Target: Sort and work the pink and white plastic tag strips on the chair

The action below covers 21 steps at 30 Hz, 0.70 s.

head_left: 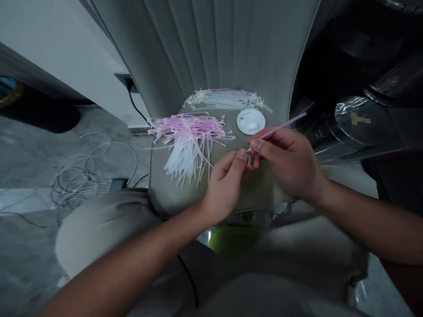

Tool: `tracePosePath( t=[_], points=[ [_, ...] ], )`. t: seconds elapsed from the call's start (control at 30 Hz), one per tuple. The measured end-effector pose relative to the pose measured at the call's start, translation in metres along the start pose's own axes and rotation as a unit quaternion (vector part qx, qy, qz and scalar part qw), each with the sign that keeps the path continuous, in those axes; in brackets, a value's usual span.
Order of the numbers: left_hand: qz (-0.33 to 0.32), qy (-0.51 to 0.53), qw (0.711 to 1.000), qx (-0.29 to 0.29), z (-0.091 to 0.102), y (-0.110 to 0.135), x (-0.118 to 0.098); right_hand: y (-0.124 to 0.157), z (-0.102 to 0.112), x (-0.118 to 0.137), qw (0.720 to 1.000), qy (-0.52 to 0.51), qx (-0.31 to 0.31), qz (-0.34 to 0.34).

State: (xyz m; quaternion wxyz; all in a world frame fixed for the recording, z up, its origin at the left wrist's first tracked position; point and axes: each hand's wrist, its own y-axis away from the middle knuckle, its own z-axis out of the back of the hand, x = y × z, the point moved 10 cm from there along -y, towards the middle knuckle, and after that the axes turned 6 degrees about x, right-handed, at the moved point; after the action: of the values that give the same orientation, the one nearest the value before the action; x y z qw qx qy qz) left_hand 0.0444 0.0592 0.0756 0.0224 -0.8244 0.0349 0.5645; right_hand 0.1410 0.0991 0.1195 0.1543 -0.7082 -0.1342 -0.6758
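Observation:
My right hand (294,163) pinches a thin pink plastic tube (292,120), which slants up to the right past the fingers. Close against it, my left hand (224,180) is closed, thumb on forefinger, around a small whitish piece by the tube's lower end; the fingers mostly cover it. Left of the hands lies a heap of pink tubes (188,125) with small white ends. Pale translucent tubes (183,160) fan out below that heap. Farther back is a row of mostly pale tubes (224,99) with white end pieces. A round white lid (243,127) lies just beyond my fingers.
Everything rests on the seat of a grey padded chair (175,202), its backrest (211,44) rising behind. Coiled cables (76,176) and a power strip (118,185) lie at left. Shiny dark wrapped objects (357,119) stand at right. Something green (234,240) shows below the seat.

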Motion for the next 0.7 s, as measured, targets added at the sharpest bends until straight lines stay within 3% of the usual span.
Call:
tracePosePath(
  t=[0.4,0.7],
  points=[
    [0.051,-0.035,0.998,0.031,-0.009,0.011,0.024,0.000,-0.004,-0.008,0.999,0.007,0.016,-0.035],
    [0.048,-0.023,0.998,0.028,-0.007,0.007,0.020,-0.001,-0.002,-0.008,0.999,-0.009,0.011,-0.038]
  ],
)
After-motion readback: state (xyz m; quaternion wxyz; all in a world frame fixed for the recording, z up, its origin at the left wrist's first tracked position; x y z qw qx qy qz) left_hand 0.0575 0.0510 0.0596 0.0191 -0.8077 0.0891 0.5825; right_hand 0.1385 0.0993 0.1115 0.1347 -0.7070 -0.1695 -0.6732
